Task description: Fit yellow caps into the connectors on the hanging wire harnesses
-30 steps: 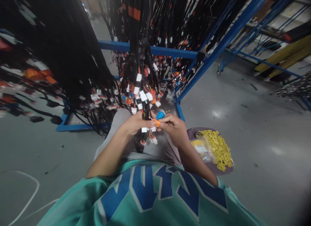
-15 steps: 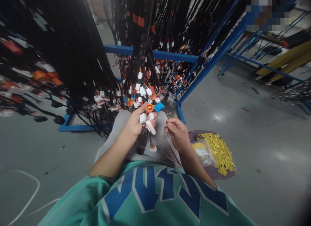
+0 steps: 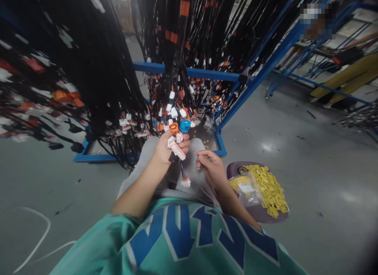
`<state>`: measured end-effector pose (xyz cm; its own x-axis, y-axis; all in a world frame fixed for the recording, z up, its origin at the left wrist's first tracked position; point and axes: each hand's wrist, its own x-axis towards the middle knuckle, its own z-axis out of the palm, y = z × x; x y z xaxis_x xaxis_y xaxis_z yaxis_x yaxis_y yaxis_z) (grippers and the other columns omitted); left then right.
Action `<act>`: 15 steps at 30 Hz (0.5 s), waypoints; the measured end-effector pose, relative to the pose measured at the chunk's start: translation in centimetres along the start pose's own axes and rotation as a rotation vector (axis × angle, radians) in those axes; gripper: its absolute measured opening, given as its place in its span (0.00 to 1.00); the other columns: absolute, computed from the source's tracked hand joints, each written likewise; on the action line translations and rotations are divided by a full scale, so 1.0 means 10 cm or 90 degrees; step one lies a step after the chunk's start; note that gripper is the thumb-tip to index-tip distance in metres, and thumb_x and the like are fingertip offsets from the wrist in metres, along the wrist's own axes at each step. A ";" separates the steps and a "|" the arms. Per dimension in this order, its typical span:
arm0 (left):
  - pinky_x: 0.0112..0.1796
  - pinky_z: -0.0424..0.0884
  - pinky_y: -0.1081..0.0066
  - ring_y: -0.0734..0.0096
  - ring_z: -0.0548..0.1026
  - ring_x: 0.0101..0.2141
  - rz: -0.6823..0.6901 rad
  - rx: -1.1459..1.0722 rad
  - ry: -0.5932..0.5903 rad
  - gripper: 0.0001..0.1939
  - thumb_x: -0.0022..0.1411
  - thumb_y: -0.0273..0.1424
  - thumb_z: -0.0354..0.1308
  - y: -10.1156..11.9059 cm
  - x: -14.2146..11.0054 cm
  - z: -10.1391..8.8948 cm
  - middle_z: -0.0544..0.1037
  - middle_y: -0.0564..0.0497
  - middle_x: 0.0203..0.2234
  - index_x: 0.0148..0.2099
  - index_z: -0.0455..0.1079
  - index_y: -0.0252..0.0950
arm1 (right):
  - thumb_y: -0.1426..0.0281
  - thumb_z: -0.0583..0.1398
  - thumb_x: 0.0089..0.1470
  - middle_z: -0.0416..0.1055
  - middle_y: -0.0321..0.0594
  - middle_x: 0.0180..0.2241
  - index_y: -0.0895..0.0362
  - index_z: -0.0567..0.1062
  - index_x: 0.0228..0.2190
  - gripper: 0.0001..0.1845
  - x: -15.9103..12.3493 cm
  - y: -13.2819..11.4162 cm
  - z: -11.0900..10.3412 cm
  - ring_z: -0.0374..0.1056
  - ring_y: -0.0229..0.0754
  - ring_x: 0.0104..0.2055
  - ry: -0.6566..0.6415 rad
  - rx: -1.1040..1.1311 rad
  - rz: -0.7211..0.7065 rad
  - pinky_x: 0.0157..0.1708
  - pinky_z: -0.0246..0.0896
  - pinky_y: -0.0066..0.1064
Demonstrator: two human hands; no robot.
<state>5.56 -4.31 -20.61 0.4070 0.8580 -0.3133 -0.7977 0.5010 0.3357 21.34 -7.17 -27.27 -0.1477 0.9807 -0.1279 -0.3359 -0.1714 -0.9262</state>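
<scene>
My left hand (image 3: 164, 148) is closed around a bunch of wire harness connectors, held above my knees. In the bunch are a blue connector (image 3: 185, 126), an orange connector (image 3: 174, 128) and a long white connector (image 3: 177, 149). Below them a white connector (image 3: 185, 182) dangles on thin coloured wires. My right hand (image 3: 210, 164) hovers a little to the right, apart from the bunch, with its fingers curled and the thumb against them. Whatever lies between those fingertips, if anything, is too small to make out.
Black wire harnesses (image 3: 103, 62) hang thickly from a blue frame (image 3: 206, 73) in front. On my right a purple stool-like surface (image 3: 236, 168) carries yellow clips (image 3: 270, 188) and a plastic bag (image 3: 249, 190). A person in yellow trousers (image 3: 348, 78) is at the far right.
My left hand has turned the bunch, so the blue connector has shifted left, close to the orange one. The right hand has moved slightly down and left, still curled.
</scene>
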 end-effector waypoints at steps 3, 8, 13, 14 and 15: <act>0.10 0.50 0.76 0.77 0.56 0.08 -0.026 0.063 -0.005 0.29 0.67 0.38 0.30 0.00 0.04 -0.09 0.60 0.52 0.10 0.20 0.60 0.33 | 0.67 0.66 0.37 0.66 0.29 0.15 0.57 0.74 0.25 0.10 0.00 0.02 0.00 0.60 0.31 0.18 0.003 -0.003 0.006 0.20 0.55 0.24; 0.09 0.51 0.75 0.73 0.58 0.07 -0.011 0.134 -0.071 0.28 0.66 0.33 0.29 0.01 0.05 -0.27 0.61 0.51 0.10 0.22 0.63 0.34 | 0.65 0.66 0.36 0.66 0.29 0.15 0.57 0.73 0.25 0.11 0.03 0.05 0.00 0.60 0.31 0.17 0.014 -0.012 0.020 0.20 0.54 0.24; 0.09 0.54 0.75 0.72 0.60 0.07 -0.029 0.198 -0.232 0.15 0.61 0.34 0.44 0.06 0.06 -0.51 0.63 0.53 0.10 0.27 0.65 0.34 | 0.64 0.66 0.37 0.66 0.29 0.14 0.57 0.73 0.25 0.12 0.08 0.11 -0.02 0.59 0.31 0.17 0.002 -0.030 0.029 0.20 0.54 0.24; 0.09 0.54 0.75 0.73 0.59 0.06 -0.028 0.199 -0.256 0.12 0.59 0.35 0.47 0.06 0.07 -0.56 0.63 0.54 0.09 0.27 0.65 0.34 | 0.64 0.66 0.37 0.66 0.29 0.14 0.57 0.73 0.25 0.12 0.09 0.12 -0.03 0.59 0.31 0.17 -0.001 -0.034 0.031 0.20 0.53 0.24; 0.08 0.53 0.76 0.74 0.57 0.06 -0.026 0.194 -0.280 0.11 0.58 0.36 0.49 0.07 0.08 -0.61 0.62 0.55 0.09 0.28 0.64 0.35 | 0.64 0.66 0.38 0.66 0.29 0.14 0.57 0.73 0.25 0.12 0.10 0.13 -0.04 0.59 0.31 0.17 -0.005 -0.039 0.033 0.20 0.53 0.24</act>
<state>2.62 -3.99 -26.04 0.6352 0.7708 0.0488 -0.6387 0.4886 0.5944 21.16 -6.36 -28.74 -0.1708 0.9698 -0.1739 -0.2704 -0.2158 -0.9383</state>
